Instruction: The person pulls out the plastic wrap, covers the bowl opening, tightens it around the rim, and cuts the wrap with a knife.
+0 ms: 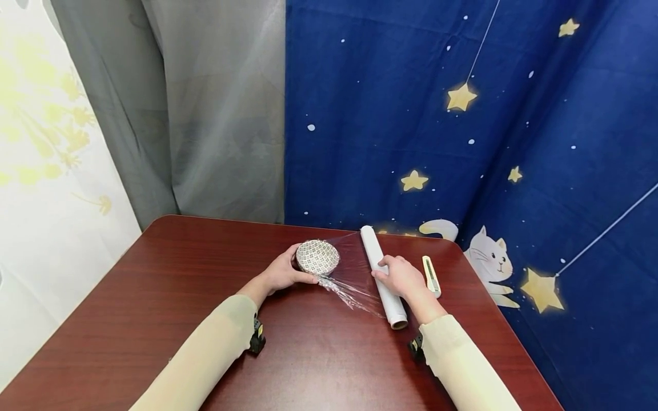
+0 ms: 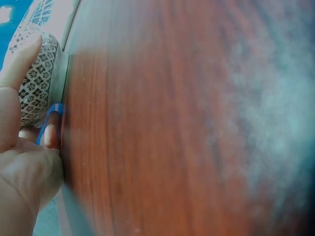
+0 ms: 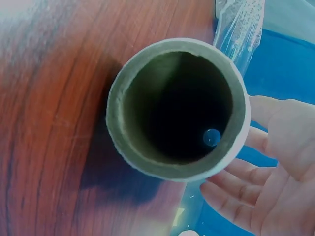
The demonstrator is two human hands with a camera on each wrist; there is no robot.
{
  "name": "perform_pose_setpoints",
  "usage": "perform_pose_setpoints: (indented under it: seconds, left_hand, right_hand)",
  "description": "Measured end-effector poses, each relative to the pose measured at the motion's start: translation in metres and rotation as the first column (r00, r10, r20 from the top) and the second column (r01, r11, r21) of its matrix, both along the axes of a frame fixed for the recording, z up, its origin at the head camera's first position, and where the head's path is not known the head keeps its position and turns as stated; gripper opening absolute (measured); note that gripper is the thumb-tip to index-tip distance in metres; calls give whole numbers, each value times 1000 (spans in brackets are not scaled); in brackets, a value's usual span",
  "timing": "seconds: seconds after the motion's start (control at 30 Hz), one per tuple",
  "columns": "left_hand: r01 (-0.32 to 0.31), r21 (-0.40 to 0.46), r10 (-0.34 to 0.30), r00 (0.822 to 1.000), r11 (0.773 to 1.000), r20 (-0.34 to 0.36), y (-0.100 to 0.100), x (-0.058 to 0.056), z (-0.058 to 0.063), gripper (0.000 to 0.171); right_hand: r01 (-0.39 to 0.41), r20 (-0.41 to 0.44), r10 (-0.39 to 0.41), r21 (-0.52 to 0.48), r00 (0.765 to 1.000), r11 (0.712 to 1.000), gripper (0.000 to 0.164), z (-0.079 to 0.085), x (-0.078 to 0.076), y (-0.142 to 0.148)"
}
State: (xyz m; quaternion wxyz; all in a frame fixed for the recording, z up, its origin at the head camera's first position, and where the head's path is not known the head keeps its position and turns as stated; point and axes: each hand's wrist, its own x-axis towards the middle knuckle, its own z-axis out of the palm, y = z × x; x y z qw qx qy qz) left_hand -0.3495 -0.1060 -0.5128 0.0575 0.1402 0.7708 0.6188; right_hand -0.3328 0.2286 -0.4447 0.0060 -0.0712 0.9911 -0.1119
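A small round bowl [image 1: 317, 257] with a lattice pattern sits towards the back of the table; whether it is upright or upturned I cannot tell. My left hand [image 1: 283, 271] holds it from the left, thumb in front, and the left wrist view shows the patterned side of the bowl [image 2: 38, 81] behind the thumb. Clear cling film [image 1: 352, 262] stretches from the bowl to a white roll of cling film [image 1: 388, 297], bunched near the bowl's front. My right hand [image 1: 403, 278] grips that roll about its middle. In the right wrist view the roll's hollow cardboard end [image 3: 177, 108] hides part of the fingers.
A pale yellow box cutter [image 1: 432, 277] lies right of my right hand, near the table's right edge. The dark red wooden table [image 1: 154, 297] reaches back to grey and blue star-patterned curtains [image 1: 360, 114]. A white curtain [image 1: 46, 228] hangs at the left.
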Motion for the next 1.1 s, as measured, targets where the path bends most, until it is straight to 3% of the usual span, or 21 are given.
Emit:
perform_pose_setpoints:
  seconds: [0.27,0.47,0.73,0.93,1.1]
  left_hand:
    - [-12,15,12,1000,1000,6,3,1,0,102]
    - [-12,12,12,1000,1000,-12,4,0,-1,102]
    - [-12,21,12,1000,1000,-5,5,1,-2,101]
    - [-22,17,22,1000,1000,9,4,1,-1,103]
    - [-22,-9,22,1000,1000,18,-1,0,3,104]
  right_hand:
    - [38,-31,-38,-1,999,999,46,0,-1,9]
    - [71,-2,-71,-9,997,997,43,2,-1,19]
    - [23,8,-23,32,1000,999,41,5,0,29]
    - [58,47,-58,-12,997,998,52,5,2,31]
    - [90,100,-82,-75,992,993,51,3,2,33]
